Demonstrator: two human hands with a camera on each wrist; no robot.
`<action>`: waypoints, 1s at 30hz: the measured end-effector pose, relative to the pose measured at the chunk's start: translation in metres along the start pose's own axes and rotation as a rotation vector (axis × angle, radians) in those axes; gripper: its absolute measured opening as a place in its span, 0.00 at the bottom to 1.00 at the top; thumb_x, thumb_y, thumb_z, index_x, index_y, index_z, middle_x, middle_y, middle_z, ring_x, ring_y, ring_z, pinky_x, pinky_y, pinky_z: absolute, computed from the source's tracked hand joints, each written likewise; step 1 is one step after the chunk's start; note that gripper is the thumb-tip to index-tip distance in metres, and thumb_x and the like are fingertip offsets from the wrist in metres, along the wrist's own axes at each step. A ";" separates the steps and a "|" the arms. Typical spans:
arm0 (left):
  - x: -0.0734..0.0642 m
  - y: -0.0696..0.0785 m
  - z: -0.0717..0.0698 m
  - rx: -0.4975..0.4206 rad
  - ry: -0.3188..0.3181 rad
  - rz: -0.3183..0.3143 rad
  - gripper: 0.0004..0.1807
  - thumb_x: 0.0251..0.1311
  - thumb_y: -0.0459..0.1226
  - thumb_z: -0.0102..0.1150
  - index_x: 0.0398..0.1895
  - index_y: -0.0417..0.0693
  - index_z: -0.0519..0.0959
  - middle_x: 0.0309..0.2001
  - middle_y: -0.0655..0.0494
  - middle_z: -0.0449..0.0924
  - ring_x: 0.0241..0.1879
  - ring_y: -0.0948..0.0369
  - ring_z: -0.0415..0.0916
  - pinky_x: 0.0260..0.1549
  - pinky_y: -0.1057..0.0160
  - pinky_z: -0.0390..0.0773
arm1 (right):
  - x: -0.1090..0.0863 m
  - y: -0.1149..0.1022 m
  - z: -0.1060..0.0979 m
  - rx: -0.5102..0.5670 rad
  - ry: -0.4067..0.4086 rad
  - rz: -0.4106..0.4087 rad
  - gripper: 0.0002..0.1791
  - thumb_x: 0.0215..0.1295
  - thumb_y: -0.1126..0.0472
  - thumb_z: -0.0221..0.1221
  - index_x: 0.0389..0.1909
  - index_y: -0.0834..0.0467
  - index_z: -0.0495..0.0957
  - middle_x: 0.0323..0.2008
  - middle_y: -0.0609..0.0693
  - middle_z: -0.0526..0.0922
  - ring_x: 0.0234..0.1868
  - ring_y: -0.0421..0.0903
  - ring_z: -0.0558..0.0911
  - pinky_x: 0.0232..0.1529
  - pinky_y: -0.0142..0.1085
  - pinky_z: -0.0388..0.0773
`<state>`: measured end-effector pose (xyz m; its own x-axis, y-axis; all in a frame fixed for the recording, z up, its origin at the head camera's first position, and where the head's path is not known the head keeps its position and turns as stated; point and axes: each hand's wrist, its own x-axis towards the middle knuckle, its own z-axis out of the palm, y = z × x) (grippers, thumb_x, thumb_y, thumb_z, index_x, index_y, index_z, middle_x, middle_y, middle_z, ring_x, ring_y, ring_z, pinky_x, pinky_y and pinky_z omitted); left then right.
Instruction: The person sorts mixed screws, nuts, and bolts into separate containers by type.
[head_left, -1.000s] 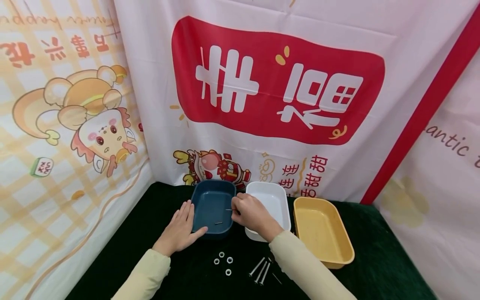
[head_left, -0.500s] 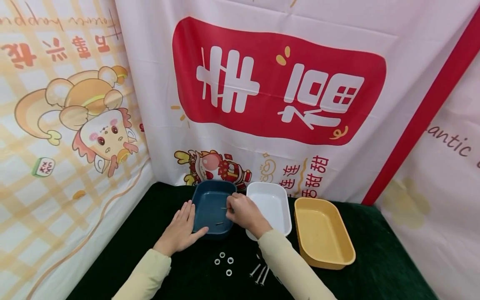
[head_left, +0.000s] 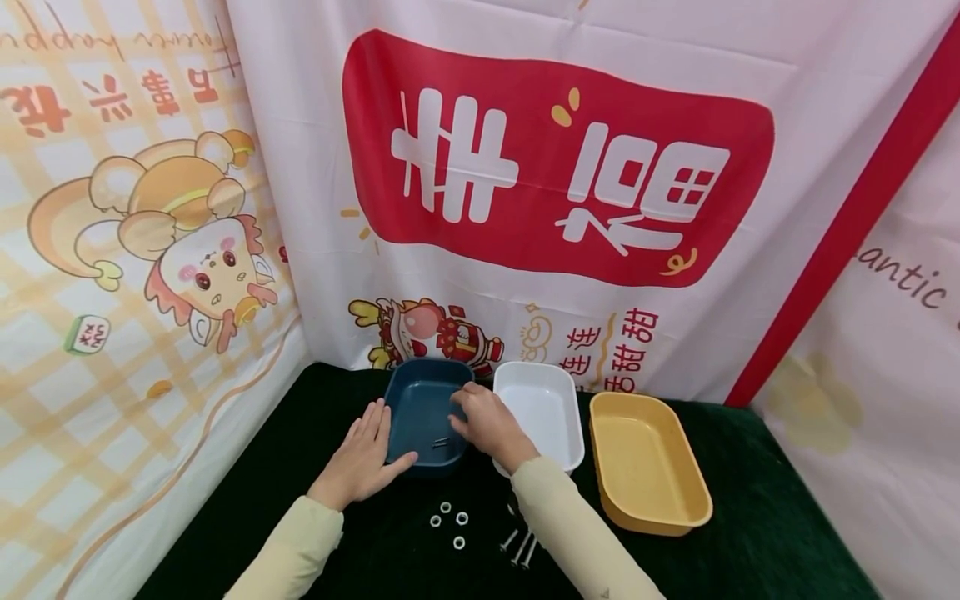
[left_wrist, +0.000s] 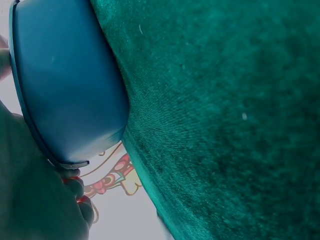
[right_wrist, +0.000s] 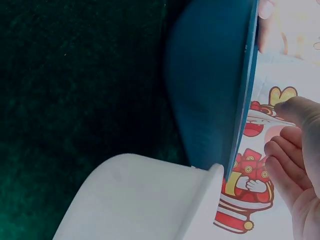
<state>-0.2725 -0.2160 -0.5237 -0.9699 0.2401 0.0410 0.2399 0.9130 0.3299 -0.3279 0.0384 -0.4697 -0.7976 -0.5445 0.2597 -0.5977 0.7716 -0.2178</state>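
My left hand point(head_left: 358, 458) lies along the left and near rim of a dark blue tray point(head_left: 415, 408), fingers straight and thumb spread over the near edge. My right hand point(head_left: 491, 427) hovers at the tray's right side, fingers loosely bent and the thumb apart from them. Nothing shows between its fingers point(right_wrist: 289, 160) in the right wrist view. Two thin, short metal pins point(head_left: 440, 442) lie side by side on the tray floor. From the left wrist view I see the tray's outer wall point(left_wrist: 70, 85) with my palm point(left_wrist: 35, 185) against its rim.
A white tray point(head_left: 542, 400), partly behind my right wrist, stands beside the blue one. Farther right is a yellow tray point(head_left: 647, 458). Several metal nuts point(head_left: 459, 543) and several bolts point(head_left: 519, 550) lie on the dark green cloth point(head_left: 397, 550) in front. Printed fabric point(head_left: 315, 167) hangs behind.
My right hand has moved left over the blue tray and let go of a thin metal pin, which now lies beside the first one. The left hand has stayed in place.
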 end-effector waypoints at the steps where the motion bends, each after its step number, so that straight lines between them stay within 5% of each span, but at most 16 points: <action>1: 0.000 0.000 0.000 0.002 0.000 0.000 0.61 0.70 0.74 0.42 0.84 0.32 0.46 0.86 0.35 0.38 0.86 0.38 0.36 0.82 0.35 0.45 | 0.000 0.001 -0.001 0.004 0.000 0.004 0.20 0.72 0.53 0.68 0.58 0.60 0.85 0.50 0.52 0.85 0.51 0.45 0.87 0.54 0.38 0.88; 13: 0.000 -0.002 0.001 0.000 0.010 0.004 0.61 0.70 0.73 0.42 0.84 0.32 0.46 0.86 0.36 0.38 0.86 0.38 0.36 0.82 0.35 0.45 | -0.018 0.007 -0.025 0.027 -0.018 0.000 0.23 0.71 0.52 0.68 0.61 0.60 0.82 0.53 0.54 0.85 0.49 0.45 0.86 0.53 0.39 0.88; 30: 0.000 -0.001 0.002 0.006 0.013 0.004 0.58 0.72 0.68 0.48 0.84 0.32 0.46 0.86 0.35 0.38 0.86 0.38 0.36 0.82 0.34 0.45 | -0.074 0.014 -0.074 0.016 -0.028 -0.110 0.23 0.68 0.54 0.71 0.59 0.62 0.83 0.54 0.56 0.87 0.52 0.50 0.87 0.57 0.44 0.87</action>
<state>-0.2731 -0.2161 -0.5256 -0.9693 0.2397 0.0545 0.2442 0.9139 0.3241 -0.2715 0.1137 -0.4220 -0.7287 -0.6351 0.2564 -0.6830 0.7011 -0.2048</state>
